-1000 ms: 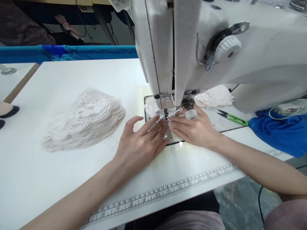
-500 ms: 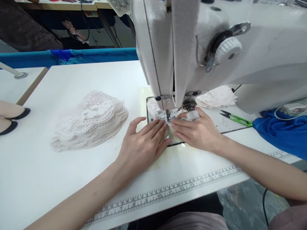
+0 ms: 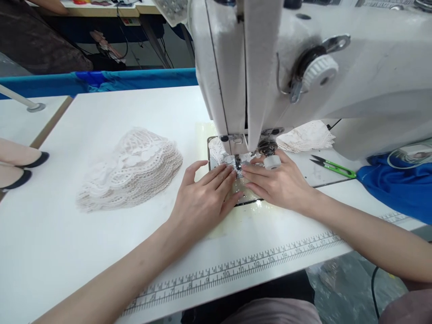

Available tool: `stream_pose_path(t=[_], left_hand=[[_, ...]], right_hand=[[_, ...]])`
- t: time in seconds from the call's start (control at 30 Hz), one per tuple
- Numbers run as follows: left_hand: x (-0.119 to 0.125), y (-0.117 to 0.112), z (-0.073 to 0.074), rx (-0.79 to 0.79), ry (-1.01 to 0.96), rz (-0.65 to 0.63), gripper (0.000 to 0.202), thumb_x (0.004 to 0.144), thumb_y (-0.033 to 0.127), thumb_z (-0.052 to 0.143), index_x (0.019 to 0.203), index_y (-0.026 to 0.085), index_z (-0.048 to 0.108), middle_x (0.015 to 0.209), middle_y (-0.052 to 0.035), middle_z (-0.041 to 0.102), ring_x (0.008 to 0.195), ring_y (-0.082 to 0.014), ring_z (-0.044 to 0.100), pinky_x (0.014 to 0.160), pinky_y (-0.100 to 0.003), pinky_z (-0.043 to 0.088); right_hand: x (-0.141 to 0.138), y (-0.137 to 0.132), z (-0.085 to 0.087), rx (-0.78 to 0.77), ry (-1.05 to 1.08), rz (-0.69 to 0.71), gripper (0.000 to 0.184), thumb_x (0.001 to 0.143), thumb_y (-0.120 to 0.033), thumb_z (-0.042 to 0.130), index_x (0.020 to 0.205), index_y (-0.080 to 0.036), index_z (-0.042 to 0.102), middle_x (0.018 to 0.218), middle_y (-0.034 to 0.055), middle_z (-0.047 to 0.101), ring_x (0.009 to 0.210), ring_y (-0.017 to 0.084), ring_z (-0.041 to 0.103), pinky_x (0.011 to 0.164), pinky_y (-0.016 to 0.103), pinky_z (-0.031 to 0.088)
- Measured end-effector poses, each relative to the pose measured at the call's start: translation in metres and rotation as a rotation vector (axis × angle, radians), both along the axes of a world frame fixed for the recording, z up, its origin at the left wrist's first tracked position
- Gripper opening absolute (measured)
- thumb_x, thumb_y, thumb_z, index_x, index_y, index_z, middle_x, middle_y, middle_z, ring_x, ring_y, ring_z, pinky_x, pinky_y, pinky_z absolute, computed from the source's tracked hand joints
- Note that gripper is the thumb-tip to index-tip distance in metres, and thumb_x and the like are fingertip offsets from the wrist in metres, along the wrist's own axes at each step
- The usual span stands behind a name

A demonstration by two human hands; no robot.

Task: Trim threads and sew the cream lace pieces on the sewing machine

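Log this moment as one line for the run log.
left hand flat on lace piece | right hand flat beside needle | lace stack left | snips right

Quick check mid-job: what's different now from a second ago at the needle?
Very little. Both hands stay flat, fingertips pressing the small lace piece at the presser foot; the left hand and right hand have crept slightly toward the needle along with it. Most of the apparent shift is the camera moving. Nothing was picked up or released. The lace stack, green snips and blue cloth lie as before.
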State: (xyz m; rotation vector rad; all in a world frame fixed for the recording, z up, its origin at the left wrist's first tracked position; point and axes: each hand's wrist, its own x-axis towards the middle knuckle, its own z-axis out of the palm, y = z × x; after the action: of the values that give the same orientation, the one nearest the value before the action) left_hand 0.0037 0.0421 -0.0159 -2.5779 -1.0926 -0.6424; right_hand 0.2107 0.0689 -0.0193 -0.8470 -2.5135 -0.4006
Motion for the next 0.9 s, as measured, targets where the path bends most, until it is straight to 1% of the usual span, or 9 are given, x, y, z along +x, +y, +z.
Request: stream_pose_path(t=[0.2, 0.3, 0.47, 0.63, 0.73, 0.8, 0.9], left_hand=[[0.000, 0.000, 0.000, -0.038, -0.008, 0.010, 0.028, 0.092, 0.031, 0.055, 0.112, 0.014, 0.064, 0.113, -0.0098, 0.069, 0.107, -0.0235, 0.065, 0.101, -0.047, 0.037], [-0.001, 0.000, 0.000, -0.051, -0.018, 0.009, 0.027, 0.091, 0.030, 0.055, 0.113, 0.016, 0.064, 0.114, -0.0093, 0.069, 0.107, -0.0241, 0.065, 0.101, -0.048, 0.037], [-0.001, 0.001, -0.001, -0.040, -0.025, 0.005, 0.027, 0.091, 0.030, 0.055, 0.113, 0.018, 0.064, 0.113, -0.0090, 0.069, 0.105, -0.0249, 0.066, 0.099, -0.048, 0.038], [-0.002, 0.002, -0.001, -0.016, -0.015, 0.002, 0.027, 0.090, 0.030, 0.057, 0.113, 0.017, 0.063, 0.112, -0.0081, 0.070, 0.105, -0.0240, 0.066, 0.099, -0.047, 0.039], [-0.005, 0.008, 0.000, -0.015, -0.015, 0.004, 0.027, 0.091, 0.027, 0.055, 0.115, 0.016, 0.062, 0.115, -0.0080, 0.068, 0.109, -0.0238, 0.064, 0.095, -0.044, 0.043], [-0.008, 0.014, 0.000, -0.029, -0.013, 0.031, 0.029, 0.092, 0.024, 0.052, 0.119, 0.017, 0.060, 0.120, -0.0085, 0.066, 0.115, -0.0248, 0.060, 0.093, -0.043, 0.046], [-0.013, 0.019, 0.001, -0.061, 0.050, 0.064, 0.035, 0.095, 0.029, 0.047, 0.126, 0.017, 0.054, 0.127, -0.0110, 0.061, 0.120, -0.0277, 0.056, 0.098, -0.046, 0.042]], right_hand=[[0.000, 0.001, -0.001, 0.009, 0.005, -0.022, 0.023, 0.094, -0.026, 0.051, 0.092, -0.019, 0.072, 0.092, 0.0018, 0.075, 0.089, 0.019, 0.062, 0.097, 0.040, 0.037], [0.000, 0.001, -0.001, 0.009, 0.017, -0.020, 0.022, 0.094, -0.025, 0.052, 0.092, -0.017, 0.072, 0.089, 0.0032, 0.075, 0.087, 0.018, 0.062, 0.098, 0.039, 0.037], [0.000, 0.001, -0.001, -0.011, 0.031, -0.014, 0.020, 0.092, -0.024, 0.054, 0.095, -0.016, 0.072, 0.091, 0.0044, 0.075, 0.091, 0.020, 0.063, 0.096, 0.041, 0.037], [0.001, 0.002, -0.001, -0.005, 0.000, -0.018, 0.021, 0.093, -0.025, 0.053, 0.096, -0.018, 0.072, 0.096, 0.0025, 0.074, 0.093, 0.019, 0.063, 0.096, 0.041, 0.038], [0.001, 0.003, -0.001, -0.015, -0.018, -0.019, 0.023, 0.095, -0.026, 0.050, 0.097, -0.019, 0.072, 0.098, 0.0023, 0.074, 0.093, 0.019, 0.063, 0.096, 0.042, 0.038], [0.002, 0.003, -0.001, -0.022, -0.012, -0.013, 0.024, 0.095, -0.026, 0.049, 0.098, -0.019, 0.072, 0.099, 0.0025, 0.074, 0.093, 0.019, 0.062, 0.097, 0.043, 0.038], [0.003, 0.003, -0.001, -0.031, -0.002, -0.009, 0.023, 0.094, -0.022, 0.049, 0.096, -0.018, 0.071, 0.100, 0.0033, 0.073, 0.094, 0.020, 0.062, 0.096, 0.043, 0.038]])
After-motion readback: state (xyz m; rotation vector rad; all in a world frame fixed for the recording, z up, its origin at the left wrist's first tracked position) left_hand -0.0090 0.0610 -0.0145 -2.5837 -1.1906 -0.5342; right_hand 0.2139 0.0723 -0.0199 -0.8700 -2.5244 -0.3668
